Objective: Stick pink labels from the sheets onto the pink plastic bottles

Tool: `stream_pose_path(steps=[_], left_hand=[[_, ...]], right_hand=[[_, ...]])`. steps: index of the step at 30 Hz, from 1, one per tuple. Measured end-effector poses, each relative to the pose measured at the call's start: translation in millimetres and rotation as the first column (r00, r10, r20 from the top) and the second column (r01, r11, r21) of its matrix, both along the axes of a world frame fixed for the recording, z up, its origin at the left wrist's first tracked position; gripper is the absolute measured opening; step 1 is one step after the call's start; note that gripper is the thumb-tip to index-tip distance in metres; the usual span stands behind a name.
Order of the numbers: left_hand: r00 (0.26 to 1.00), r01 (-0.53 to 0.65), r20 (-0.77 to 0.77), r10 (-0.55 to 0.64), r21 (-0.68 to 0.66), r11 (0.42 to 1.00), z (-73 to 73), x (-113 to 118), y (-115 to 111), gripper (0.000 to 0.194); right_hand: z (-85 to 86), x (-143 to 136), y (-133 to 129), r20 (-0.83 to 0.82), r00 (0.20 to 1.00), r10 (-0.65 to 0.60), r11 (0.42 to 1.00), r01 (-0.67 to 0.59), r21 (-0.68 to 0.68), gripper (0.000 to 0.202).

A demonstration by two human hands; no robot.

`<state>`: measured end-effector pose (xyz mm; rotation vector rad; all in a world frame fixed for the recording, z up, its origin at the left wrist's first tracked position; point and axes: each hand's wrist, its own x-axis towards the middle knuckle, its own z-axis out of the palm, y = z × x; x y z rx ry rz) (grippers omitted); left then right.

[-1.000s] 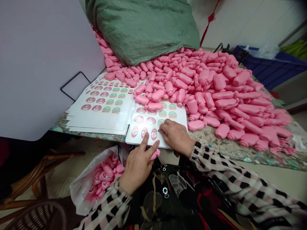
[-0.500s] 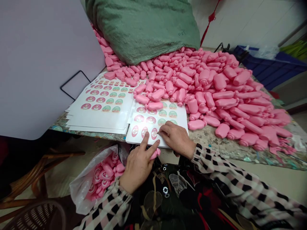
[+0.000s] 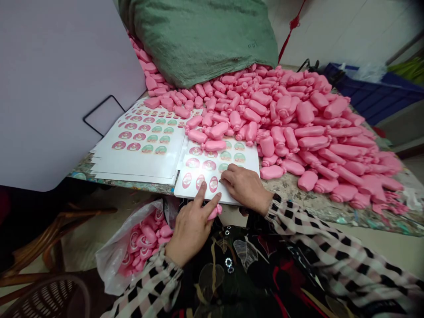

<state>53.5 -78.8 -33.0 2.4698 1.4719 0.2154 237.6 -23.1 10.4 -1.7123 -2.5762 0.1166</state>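
A small pink bottle (image 3: 215,211) is held under my left hand (image 3: 192,225), whose index and middle fingers stretch onto the near edge of a sticker sheet (image 3: 192,189). My right hand (image 3: 245,184) rests on the same sheet, its fingertips pinched at the right side of an oval pink sticker (image 3: 213,184); a small dark tip shows at them, too small to name. Two more oval stickers lie to the left in that row, and pink and green stickers fill the rows above. Several pink bottles lie on the sheet's far part.
A stack of sticker sheets (image 3: 139,165) lies to the left. Behind and right is a large heap of pink bottles (image 3: 311,141) beside a green sack (image 3: 205,39). A plastic bag of pink pieces (image 3: 112,260) hangs below the table edge. A blue crate (image 3: 380,95) stands back right.
The view has shifted very slightly. My right fingertips have moved a little at the edge of the oval sticker; my left hand and its bottle look the same.
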Motion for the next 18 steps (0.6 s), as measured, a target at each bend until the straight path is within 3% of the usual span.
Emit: stream_pose_path(steps=[11,18], left_hand=[[1.000,0.002,-0.002,-0.002,0.023,1.000,-0.6,0.4,0.1,0.052],[1.000,0.002,-0.013,-0.001,0.009,1.000,-0.7,0.4,0.0,0.051]], right_hand=[[4.3,-0.7,4.0,0.025,1.000,0.018,1.000,-0.017,-0.023,0.028],[-1.8,3.0,1.4,-0.088,0.996,-0.014,0.995,0.005,-0.100,0.024]])
